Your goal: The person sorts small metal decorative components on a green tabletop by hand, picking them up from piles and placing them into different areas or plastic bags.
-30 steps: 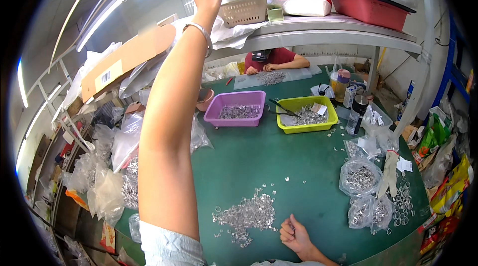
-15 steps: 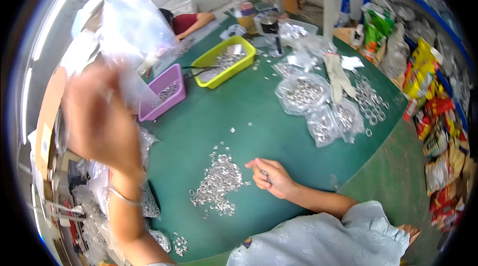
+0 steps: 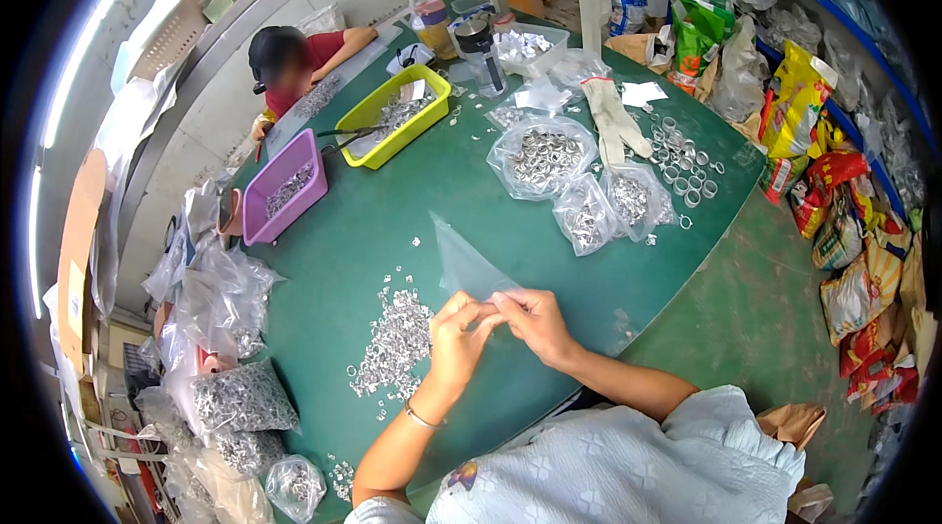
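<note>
Both the left hand (image 3: 457,336) and the right hand (image 3: 531,320) pinch the lower edge of a thin clear plastic bag (image 3: 463,264) above the green table (image 3: 373,230). Just left of the hands lies a loose pile of small shiny metal rings (image 3: 394,342).

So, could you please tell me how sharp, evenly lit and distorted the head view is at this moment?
Head view: sharp at centre, where both hands pinch a clear plastic bag; lighting soft and even, with glare only from the strip light at the left rim; the green table edge bows from fisheye distortion; black vignette at the corners.

Clear bag (image 3: 469,264), silver rings (image 3: 394,342), green table (image 3: 392,220) — purple tray (image 3: 285,187), yellow tray (image 3: 394,117).
</note>
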